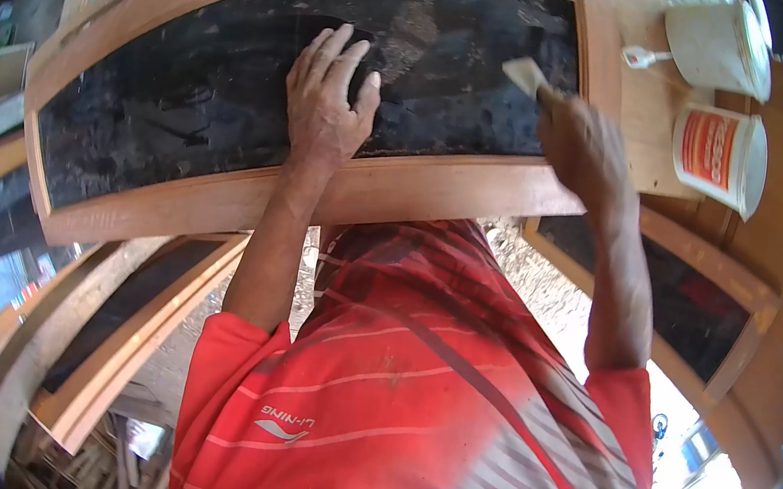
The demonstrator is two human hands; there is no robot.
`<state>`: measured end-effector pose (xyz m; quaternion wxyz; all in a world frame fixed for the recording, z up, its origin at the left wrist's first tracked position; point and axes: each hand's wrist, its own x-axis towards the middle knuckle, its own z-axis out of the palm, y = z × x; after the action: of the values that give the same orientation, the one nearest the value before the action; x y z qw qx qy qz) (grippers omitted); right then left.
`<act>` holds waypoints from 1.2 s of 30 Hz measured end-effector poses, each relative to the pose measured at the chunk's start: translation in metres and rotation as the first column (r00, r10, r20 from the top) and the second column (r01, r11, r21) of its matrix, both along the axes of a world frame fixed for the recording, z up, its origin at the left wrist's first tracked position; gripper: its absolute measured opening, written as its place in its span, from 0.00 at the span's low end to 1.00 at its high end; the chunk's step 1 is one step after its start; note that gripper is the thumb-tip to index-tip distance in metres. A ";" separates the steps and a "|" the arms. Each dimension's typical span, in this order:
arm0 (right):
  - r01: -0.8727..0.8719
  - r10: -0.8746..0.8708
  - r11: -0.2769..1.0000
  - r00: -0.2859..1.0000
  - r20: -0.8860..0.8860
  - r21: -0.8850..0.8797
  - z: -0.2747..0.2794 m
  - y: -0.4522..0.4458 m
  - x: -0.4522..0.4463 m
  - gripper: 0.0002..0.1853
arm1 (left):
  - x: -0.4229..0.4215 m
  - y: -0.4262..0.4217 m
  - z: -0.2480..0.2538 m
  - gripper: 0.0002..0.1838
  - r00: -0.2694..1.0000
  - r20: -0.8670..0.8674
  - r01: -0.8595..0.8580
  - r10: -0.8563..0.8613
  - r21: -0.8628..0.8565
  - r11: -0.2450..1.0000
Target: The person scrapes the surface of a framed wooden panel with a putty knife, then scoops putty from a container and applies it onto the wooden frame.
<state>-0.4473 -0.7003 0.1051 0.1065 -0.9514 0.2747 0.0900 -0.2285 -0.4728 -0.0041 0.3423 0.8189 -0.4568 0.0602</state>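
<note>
1. The wooden frame and its dark pane lay across the upper middle of the frame.
2. The left hand was unclenched, fingers spread over the pane, gripping nothing.
3. The right hand was closed round a scraper, upper right of centre.
4. Judged: frame stiff, fairly heavy, best held by its long wooden edges; pane smooth, possibly fragile, unsuited to gripping; scraper light, best held by its handle.

Red shirt, grey panel, pale stripes, white LI-NING logo.
</note>
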 end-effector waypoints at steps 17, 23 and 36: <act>0.086 -0.077 0.992 0.992 0.101 -0.088 -0.021 -0.027 0.004 0.14 | 0.001 -0.003 0.001 0.22 1.000 0.016 0.012 -0.013 0.052 0.999; 0.049 -0.051 0.994 0.998 -0.021 -0.096 0.002 0.027 -0.009 0.14 | 0.002 -0.004 0.002 0.22 1.000 -0.008 0.005 -0.004 0.027 1.000; 0.029 -0.034 0.996 0.998 -0.061 -0.082 0.009 0.049 -0.020 0.22 | 0.000 -0.004 0.004 0.22 1.000 -0.008 -0.009 0.009 0.048 0.999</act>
<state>-0.4674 -0.6509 0.1142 0.0608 -0.9472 0.2962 0.1066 -0.2286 -0.4767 0.0000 0.3242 0.8291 -0.4530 0.0475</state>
